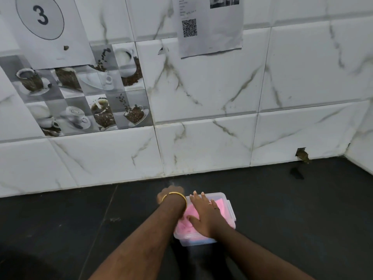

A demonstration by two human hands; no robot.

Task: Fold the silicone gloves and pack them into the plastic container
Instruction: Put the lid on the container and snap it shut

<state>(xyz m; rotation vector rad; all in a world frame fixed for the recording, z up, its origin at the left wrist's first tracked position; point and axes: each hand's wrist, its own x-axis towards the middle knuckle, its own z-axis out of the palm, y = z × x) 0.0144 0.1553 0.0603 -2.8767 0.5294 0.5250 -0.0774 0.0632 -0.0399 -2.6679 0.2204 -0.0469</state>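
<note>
A clear plastic container (198,241) stands on the black counter, near its middle. Pink silicone gloves (221,205) fill it and show through its walls. My right hand (203,214) lies flat on top of the container with its fingers straight and spread, pressing down over the pink gloves. My left hand (171,191) is blurred just beyond the container's far left corner, with a gold bangle on the wrist. Its fingers are hidden behind the wrist. I cannot tell whether a lid is on the container.
The black counter (292,209) runs to a white marble-tiled wall (201,148) close behind the container. Paper sheets hang on the wall, one with a QR code (189,28). A chipped hole (301,155) marks the wall's base at the right.
</note>
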